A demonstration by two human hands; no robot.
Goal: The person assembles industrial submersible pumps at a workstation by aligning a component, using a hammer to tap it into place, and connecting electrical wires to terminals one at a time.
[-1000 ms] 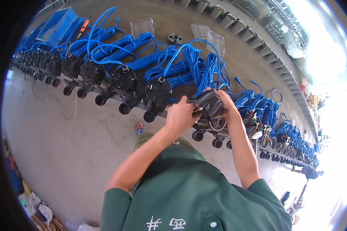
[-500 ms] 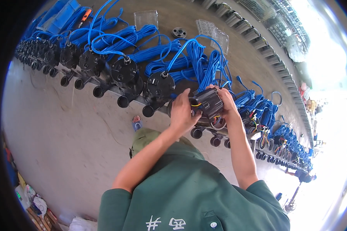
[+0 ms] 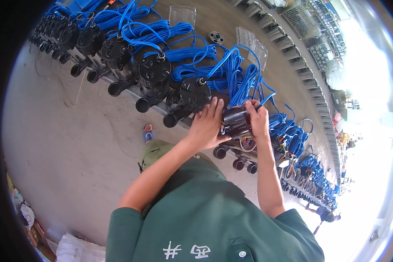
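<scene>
My right hand (image 3: 258, 120) grips a dark, glossy pump cover (image 3: 236, 122) at its right end, thumb and fingers around the rim beside a blue cable. The cover is tilted on its side above the row of pumps. Flat against its left end, where a few thin wires stick out, lies my left hand (image 3: 207, 125), fingers stretched out and thumb at the lower edge. Just left of that hand stands a black-topped pump (image 3: 195, 91) with a cable joined to its top. An open pump body with coloured wires (image 3: 248, 143) shows below the cover.
Black-capped pumps (image 3: 155, 70) line the bench edge to the left, their outlets jutting toward me. Coiled blue cables (image 3: 194, 52) lie behind them. Clear plastic trays (image 3: 182, 17) and a round black disc (image 3: 215, 37) sit farther back. More open pumps (image 3: 301, 174) continue right.
The cover has turned from its ribbed side to a smooth, shiny side. My left hand's fingers have straightened from a curled hold. The view has shifted slightly.
</scene>
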